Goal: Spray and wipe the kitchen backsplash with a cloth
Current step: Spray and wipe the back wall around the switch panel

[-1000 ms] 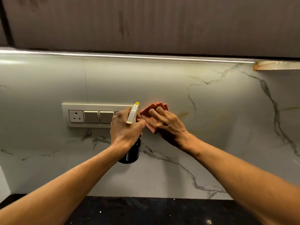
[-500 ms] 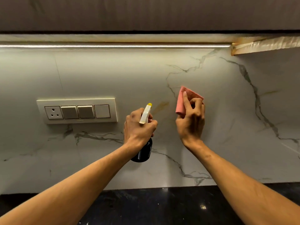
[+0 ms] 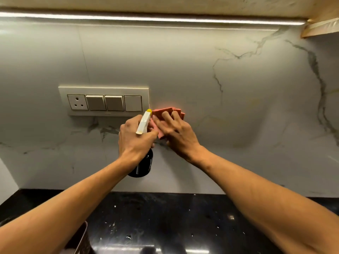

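Surface point(image 3: 165, 217): one, black, speckled.
Left hand point(image 3: 135, 140): grip clamped round one spray bottle point(image 3: 142, 167), upright, nozzle towards the wall.
Right hand point(image 3: 176, 132): fingers spread flat, pressing one pink cloth point(image 3: 165, 111) to the backsplash point(image 3: 201, 79). The cloth lies just right of the nozzle, perhaps touching it, long axis sideways.
Switch plate point(image 3: 103, 101): one, its corner just left of the cloth.

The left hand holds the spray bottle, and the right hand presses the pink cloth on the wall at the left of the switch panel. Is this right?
Not quite. The head view shows the cloth just right of the switch panel, not left. The left hand grips the spray bottle; the right hand presses the cloth.
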